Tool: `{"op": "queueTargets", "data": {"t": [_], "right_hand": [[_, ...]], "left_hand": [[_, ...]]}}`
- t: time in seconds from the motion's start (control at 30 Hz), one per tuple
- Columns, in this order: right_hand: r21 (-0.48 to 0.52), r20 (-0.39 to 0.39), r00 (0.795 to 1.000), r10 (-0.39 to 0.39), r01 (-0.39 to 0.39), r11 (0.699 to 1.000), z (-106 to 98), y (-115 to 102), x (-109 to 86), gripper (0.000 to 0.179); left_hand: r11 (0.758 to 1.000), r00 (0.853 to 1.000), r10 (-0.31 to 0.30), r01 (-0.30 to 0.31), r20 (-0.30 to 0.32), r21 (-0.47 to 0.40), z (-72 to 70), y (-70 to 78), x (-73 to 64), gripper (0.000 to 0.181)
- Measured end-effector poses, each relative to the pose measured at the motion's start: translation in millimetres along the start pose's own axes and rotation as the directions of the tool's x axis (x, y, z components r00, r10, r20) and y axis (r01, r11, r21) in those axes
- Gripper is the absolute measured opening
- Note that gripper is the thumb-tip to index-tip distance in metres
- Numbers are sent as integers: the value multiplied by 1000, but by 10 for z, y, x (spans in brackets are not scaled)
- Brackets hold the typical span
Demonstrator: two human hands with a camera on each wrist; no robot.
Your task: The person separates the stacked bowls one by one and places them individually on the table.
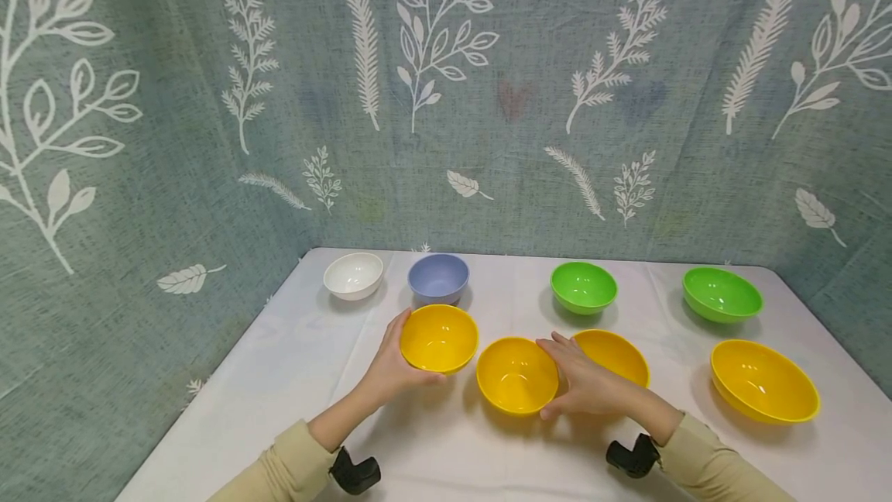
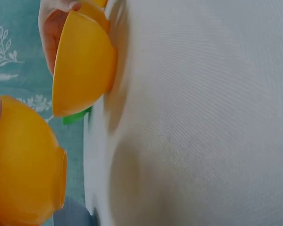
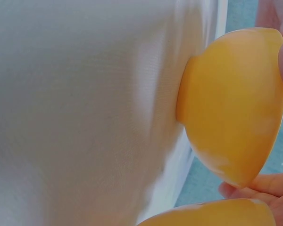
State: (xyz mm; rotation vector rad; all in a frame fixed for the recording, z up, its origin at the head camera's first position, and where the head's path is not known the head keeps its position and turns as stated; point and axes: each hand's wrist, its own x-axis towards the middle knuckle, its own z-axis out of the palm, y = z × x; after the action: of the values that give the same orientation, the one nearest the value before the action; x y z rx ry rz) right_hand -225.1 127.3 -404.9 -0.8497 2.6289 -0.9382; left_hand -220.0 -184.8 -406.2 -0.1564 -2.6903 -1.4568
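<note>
My left hand (image 1: 399, 366) grips a yellow bowl (image 1: 439, 339) by its left side, thumb near the front and fingers behind. In the left wrist view this yellow bowl (image 2: 23, 165) is raised off the cloth, its shadow apart from it. My right hand (image 1: 585, 382) pinches the right rim of a second yellow bowl (image 1: 517, 376), which is just right of the first. The right wrist view has this second yellow bowl (image 3: 231, 103) low at the cloth; whether it touches I cannot tell. Behind my right hand, partly hidden, is a third yellow bowl (image 1: 613, 355).
Along the back of the white-covered table (image 1: 293, 378) stand a white bowl (image 1: 353, 277), a blue bowl (image 1: 437, 277), a green bowl (image 1: 584, 287) and a larger green bowl (image 1: 722, 295). A large yellow bowl (image 1: 764, 382) stands at the right. A patterned curtain (image 1: 446, 177) rises behind.
</note>
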Motion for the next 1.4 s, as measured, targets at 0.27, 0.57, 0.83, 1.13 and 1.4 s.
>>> {"op": "queueTargets", "data": {"t": [0.27, 0.57, 0.83, 1.13, 1.4], "right_hand": [[4, -2, 1000, 10, -10, 1000, 2, -4, 5, 100], [1, -7, 1000, 7, -7, 1000, 12, 1, 12, 99], [1, -1, 1000, 16, -16, 1000, 7, -5, 15, 99], [3, 2, 1000, 31, -31, 1000, 4, -9, 20, 98], [0, 5, 999, 33, -33, 999, 7, -3, 20, 99]], "left_hand": [[999, 999, -33, 34, -17, 15, 12, -90, 6, 115], [996, 997, -74, 75, -32, 51, 27, -187, 1, 113], [992, 993, -110, 112, -29, 50, 15, -236, -4, 113], [993, 994, -111, 112, -12, 46, 22, -300, 18, 113], [991, 994, -111, 109, 16, 82, -7, -321, -16, 116]]}}
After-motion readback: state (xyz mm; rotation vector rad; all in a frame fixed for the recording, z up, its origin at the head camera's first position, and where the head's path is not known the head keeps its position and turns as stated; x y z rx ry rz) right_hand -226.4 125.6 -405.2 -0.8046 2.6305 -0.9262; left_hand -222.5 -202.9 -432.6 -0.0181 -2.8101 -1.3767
